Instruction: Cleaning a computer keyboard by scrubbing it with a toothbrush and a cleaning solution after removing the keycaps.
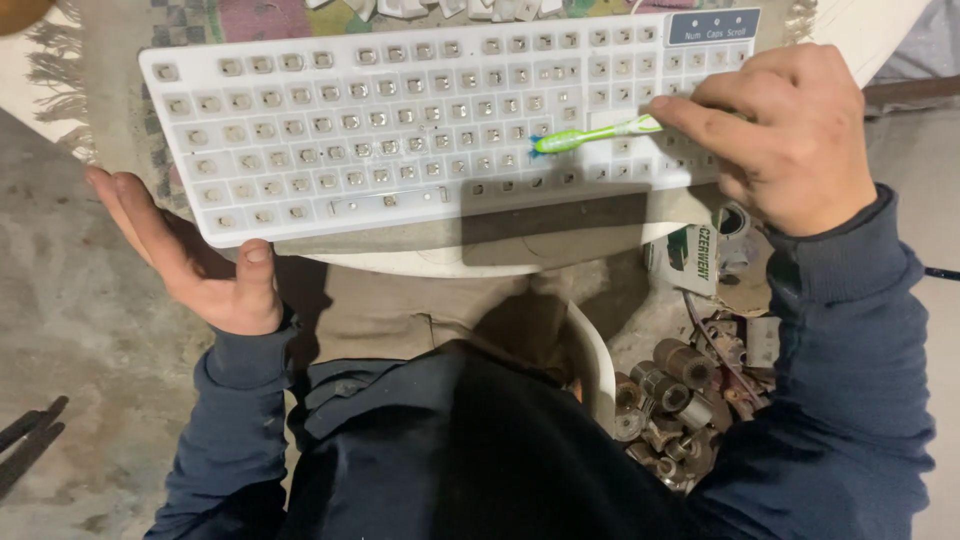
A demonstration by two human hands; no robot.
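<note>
Green plastic marks the toothbrush (592,136), pinched at its handle end in the grip of the right hand (790,140), whose fingers are pressed together around it with the forefinger laid along the handle. The brush reaches leftward from that grip, lying nearly flat, and its blue-bristled head sits on the right-middle part of the keyboard (400,110), among the bare key sockets. The keyboard is white and long, with its keycaps off so that rows of small square sockets show; it lies tilted slightly, its right end higher in the view, resting across the person's lap and a white rounded rim beneath it. The left hand (205,260) holds the keyboard's lower left corner: its palm is open and cupped under the edge, fingers spread along the underside and the thumb lying up against the front edge. Both arms wear dark blue sleeves. Along the top edge of the view, beyond the keyboard, a row of loose white keycaps (440,8) lies on a patterned rug (250,18). To the person's right, on the floor below the right arm, sits a heap of rusty metal parts (680,400) and a small printed box (690,258).
</note>
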